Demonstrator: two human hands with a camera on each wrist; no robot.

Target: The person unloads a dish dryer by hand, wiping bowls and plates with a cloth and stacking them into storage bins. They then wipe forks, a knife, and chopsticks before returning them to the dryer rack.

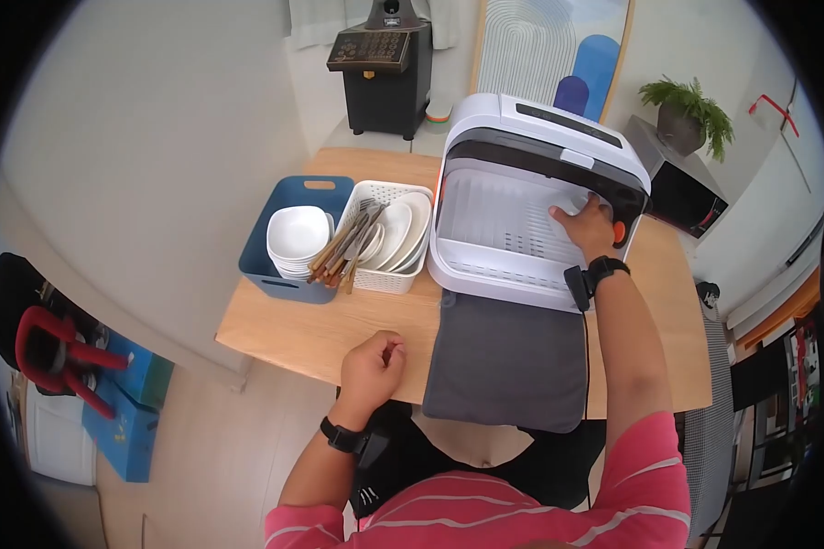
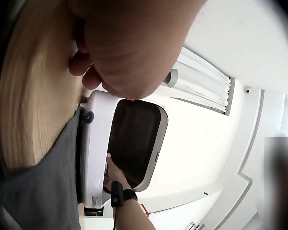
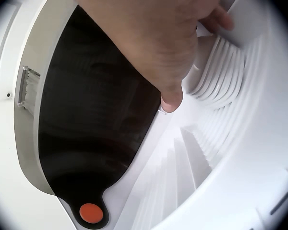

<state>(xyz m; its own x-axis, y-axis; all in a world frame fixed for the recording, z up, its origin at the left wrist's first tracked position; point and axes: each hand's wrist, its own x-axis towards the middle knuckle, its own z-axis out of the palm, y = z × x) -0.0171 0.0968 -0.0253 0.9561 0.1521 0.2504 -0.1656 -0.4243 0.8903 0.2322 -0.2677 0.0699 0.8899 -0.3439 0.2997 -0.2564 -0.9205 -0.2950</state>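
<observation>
My right hand (image 1: pixel 590 229) reaches into the right side of a white countertop dish cabinet (image 1: pixel 508 289), whose dark lid (image 1: pixel 547 163) is raised. In the right wrist view its thumb points down beside a ribbed white piece (image 3: pixel 225 72), with other fingertips at a pale panel behind. Most of its fingers are hidden, so I cannot tell if they grip that piece. My left hand (image 1: pixel 373 371), loosely curled and holding nothing, lies at the table's front edge. In the left wrist view its fingers hang near the wooden tabletop (image 2: pixel 38 105).
Left of the cabinet, a white basket (image 1: pixel 389 280) holds plates and wooden-handled cutlery (image 1: pixel 343 245). Beside it, a blue bin (image 1: pixel 293 290) contains stacked white bowls (image 1: pixel 298 235). A dark grey cloth (image 1: pixel 508 366) hangs over the front edge. Behind stands a black appliance (image 1: pixel 384 91).
</observation>
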